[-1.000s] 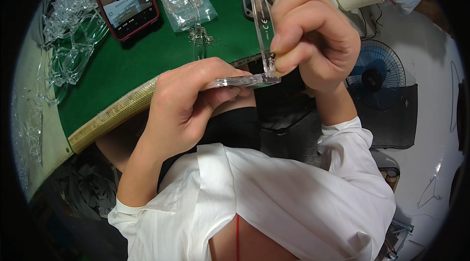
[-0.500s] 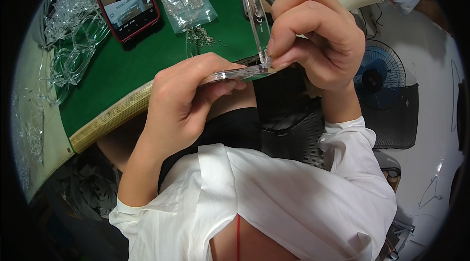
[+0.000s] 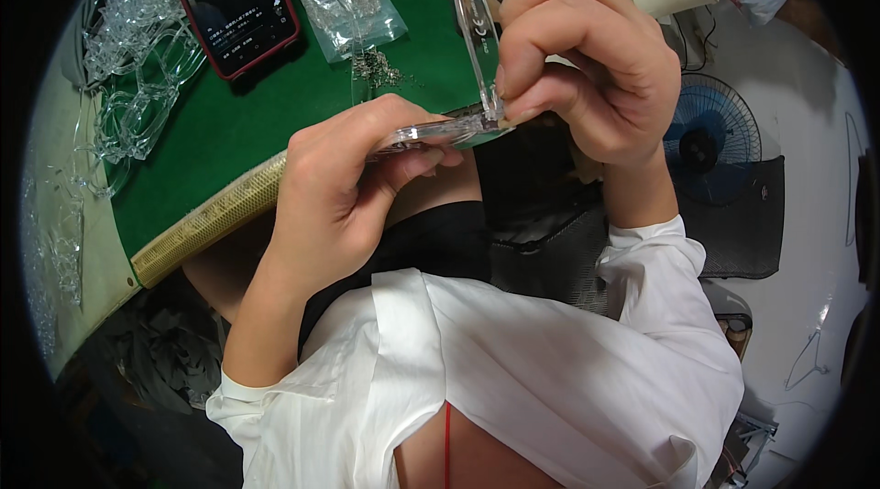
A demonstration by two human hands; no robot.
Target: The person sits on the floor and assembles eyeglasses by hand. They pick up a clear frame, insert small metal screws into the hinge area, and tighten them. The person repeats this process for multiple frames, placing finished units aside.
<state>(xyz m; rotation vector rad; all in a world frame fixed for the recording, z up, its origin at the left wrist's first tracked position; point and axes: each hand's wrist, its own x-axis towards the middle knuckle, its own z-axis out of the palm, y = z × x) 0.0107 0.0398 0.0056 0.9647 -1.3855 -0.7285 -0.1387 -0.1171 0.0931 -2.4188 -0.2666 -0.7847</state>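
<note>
A pair of clear plastic glasses (image 3: pixel 438 133) is held just above the green mat's near edge. My left hand (image 3: pixel 330 182) is closed around the front of the frame, thumb below and fingers on top. One clear temple arm (image 3: pixel 477 31) points away from me, up from the hinge at the frame's right end. Right at that hinge, my right hand (image 3: pixel 594 67) has thumb and index finger pinched together; whatever lies between the fingertips is too small to make out. Beyond the glasses lies a heap of tiny metal screws (image 3: pixel 376 70).
A transparent bag of small metal parts (image 3: pixel 367 17) lies behind the heap. Left of it is a phone (image 3: pixel 240 40) in a red case. Many clear glasses frames (image 3: pixel 137 95) pile up at the left of the green mat (image 3: pixel 183 196). A blue fan (image 3: pixel 706 136) stands right.
My right hand and the hinge end of the glasses have shifted slightly left. The grips look the same. The phone's screen shows a different picture.
</note>
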